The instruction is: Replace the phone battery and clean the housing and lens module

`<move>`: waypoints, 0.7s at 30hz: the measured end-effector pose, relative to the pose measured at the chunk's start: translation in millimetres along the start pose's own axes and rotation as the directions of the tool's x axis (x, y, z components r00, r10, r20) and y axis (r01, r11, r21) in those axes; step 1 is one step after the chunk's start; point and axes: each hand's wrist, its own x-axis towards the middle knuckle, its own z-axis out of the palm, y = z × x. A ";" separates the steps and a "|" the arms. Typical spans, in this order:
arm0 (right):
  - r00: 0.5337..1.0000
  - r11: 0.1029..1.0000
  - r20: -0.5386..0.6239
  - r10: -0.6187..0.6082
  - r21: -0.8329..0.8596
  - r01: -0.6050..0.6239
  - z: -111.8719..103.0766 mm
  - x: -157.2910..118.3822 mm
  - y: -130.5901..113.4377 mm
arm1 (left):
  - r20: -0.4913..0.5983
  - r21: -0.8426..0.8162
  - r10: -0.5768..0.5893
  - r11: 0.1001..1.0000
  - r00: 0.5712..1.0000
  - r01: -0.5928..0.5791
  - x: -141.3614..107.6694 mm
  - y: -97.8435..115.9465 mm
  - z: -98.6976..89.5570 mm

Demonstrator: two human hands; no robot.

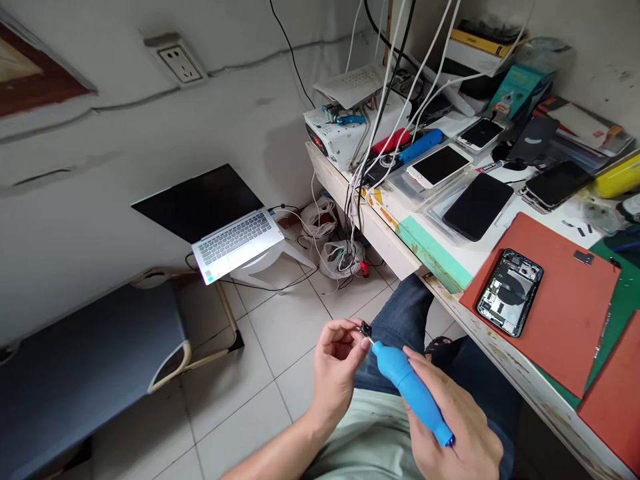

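Over my lap, my left hand (341, 357) pinches a small black part (365, 329), perhaps a phone camera module, between thumb and fingertips. My right hand (453, 420) is wrapped around a blue pen-shaped tool (411, 388) with a rounded body. Its thin metal tip points up and left and meets the black part or lies right beside it; I cannot tell which. To the right, an opened phone (510, 292) with its inner parts bared lies on a reddish-brown mat (565, 300).
Several phones, such as a white-framed one (440, 165) and a dark one (479, 207), lie along the bench (440, 260). White cables (383, 127) hang over its corner. A laptop (235, 240) stands open on a white stool (273, 267). A folding cot (100, 360) is at left.
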 end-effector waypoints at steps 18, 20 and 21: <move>0.990 0.987 -0.011 0.139 -0.082 -0.140 -10.3 -6.2 -1.1 | 0.213 -0.234 -0.409 0.861 0.887 0.453 -5.0 9.1 6.4; 0.993 0.987 -0.037 0.111 -0.115 -0.115 -10.3 -6.8 -2.1 | 0.230 -0.247 -0.424 0.845 0.876 0.474 -5.1 9.5 7.2; 0.994 0.987 -0.036 0.103 -0.123 -0.106 -10.5 -7.1 -2.7 | 0.236 -0.252 -0.429 0.839 0.872 0.482 -5.1 9.8 7.5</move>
